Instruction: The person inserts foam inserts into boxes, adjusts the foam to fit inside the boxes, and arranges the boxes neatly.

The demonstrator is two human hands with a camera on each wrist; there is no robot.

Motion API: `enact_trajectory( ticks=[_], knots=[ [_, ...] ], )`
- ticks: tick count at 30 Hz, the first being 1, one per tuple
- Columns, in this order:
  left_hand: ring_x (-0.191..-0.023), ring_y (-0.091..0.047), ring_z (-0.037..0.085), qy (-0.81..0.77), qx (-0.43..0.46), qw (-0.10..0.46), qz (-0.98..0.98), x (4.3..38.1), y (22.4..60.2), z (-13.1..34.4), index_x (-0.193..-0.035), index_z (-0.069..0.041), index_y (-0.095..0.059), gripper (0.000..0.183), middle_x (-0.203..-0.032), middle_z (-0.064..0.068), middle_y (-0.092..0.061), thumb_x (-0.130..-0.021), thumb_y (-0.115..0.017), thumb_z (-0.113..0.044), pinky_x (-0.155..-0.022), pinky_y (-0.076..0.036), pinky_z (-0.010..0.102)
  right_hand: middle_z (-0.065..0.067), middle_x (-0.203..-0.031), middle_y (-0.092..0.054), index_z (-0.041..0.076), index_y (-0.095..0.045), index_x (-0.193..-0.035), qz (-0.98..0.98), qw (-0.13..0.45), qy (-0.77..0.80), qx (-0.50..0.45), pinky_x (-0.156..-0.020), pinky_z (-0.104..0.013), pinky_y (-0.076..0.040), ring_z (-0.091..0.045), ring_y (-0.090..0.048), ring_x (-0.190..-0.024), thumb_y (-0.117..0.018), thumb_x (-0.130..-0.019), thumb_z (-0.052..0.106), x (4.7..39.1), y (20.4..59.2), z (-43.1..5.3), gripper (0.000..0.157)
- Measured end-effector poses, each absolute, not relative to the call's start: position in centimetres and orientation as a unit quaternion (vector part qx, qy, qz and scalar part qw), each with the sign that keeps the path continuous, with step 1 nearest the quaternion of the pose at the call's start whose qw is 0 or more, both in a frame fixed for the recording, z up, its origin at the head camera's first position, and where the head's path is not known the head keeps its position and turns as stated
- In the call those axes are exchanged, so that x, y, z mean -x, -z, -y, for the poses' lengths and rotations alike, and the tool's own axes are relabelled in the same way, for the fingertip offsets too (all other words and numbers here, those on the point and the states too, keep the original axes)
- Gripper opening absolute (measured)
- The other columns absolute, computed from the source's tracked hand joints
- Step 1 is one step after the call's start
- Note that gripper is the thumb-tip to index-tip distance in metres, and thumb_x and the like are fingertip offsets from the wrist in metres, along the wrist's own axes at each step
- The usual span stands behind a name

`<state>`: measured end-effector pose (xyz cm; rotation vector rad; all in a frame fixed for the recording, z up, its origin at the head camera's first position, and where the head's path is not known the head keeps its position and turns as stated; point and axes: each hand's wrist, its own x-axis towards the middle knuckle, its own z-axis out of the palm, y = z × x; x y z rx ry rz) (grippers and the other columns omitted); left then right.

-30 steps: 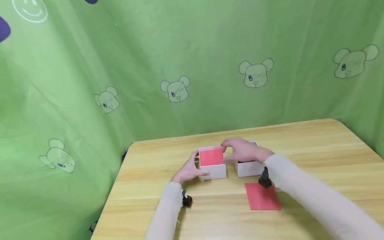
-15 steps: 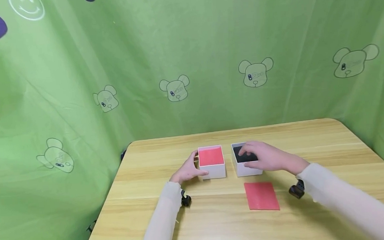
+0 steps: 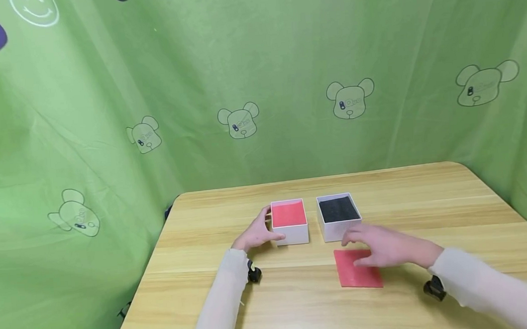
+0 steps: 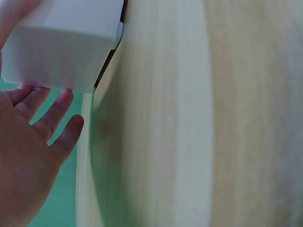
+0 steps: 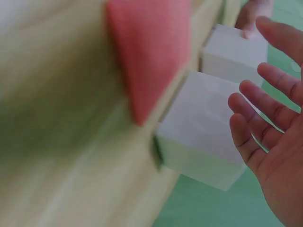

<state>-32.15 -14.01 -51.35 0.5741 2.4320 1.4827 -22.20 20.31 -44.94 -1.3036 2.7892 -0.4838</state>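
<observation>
My left hand [image 3: 255, 234] holds the left white box [image 3: 292, 234] at its left side, thumb along the front and fingers around the far side. In the left wrist view, fingertips [image 4: 64, 97] touch the wall of that box [image 4: 57, 52]. A red square sheet [image 3: 289, 214] lies inside it. My right hand [image 3: 388, 245] hovers with spread, relaxed fingers over another red square sheet [image 3: 349, 275], covering its upper right part and holding nothing. Just beyond, the right white box [image 3: 333, 230] contains a black square sheet [image 3: 338, 209]. The right wrist view shows this box [image 5: 203, 123] beside my hand [image 5: 279, 132].
Both boxes stand side by side with a narrow gap on a wooden table [image 3: 299, 303]. A green curtain [image 3: 289, 148] with bear-head prints hangs behind the table's far edge.
My right hand has moved from between the boxes, across the right box, to above the loose red sheet, uncovering the black sheet. My left hand stays on the left box.
</observation>
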Motion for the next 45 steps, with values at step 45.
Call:
enact_trajectory(
  ticks=[45],
  knots=[
    [-0.129,-0.037,0.026,-0.514,-0.188,0.129,-0.827,31.6,50.5,14.0,-0.15,-0.009,-0.018,0.102,-0.145,0.01,-0.036,-0.071,-0.083,-0.014,-0.107,-0.03,0.041,-0.01,-0.139,-0.038,0.008,-0.039,-0.143,-0.904,0.022,0.11,0.412,-0.099,-0.048,-0.039,-0.026,-0.038,-0.123,-0.077,-0.068,0.03,21.4,48.6,-19.7,0.087]
  ],
)
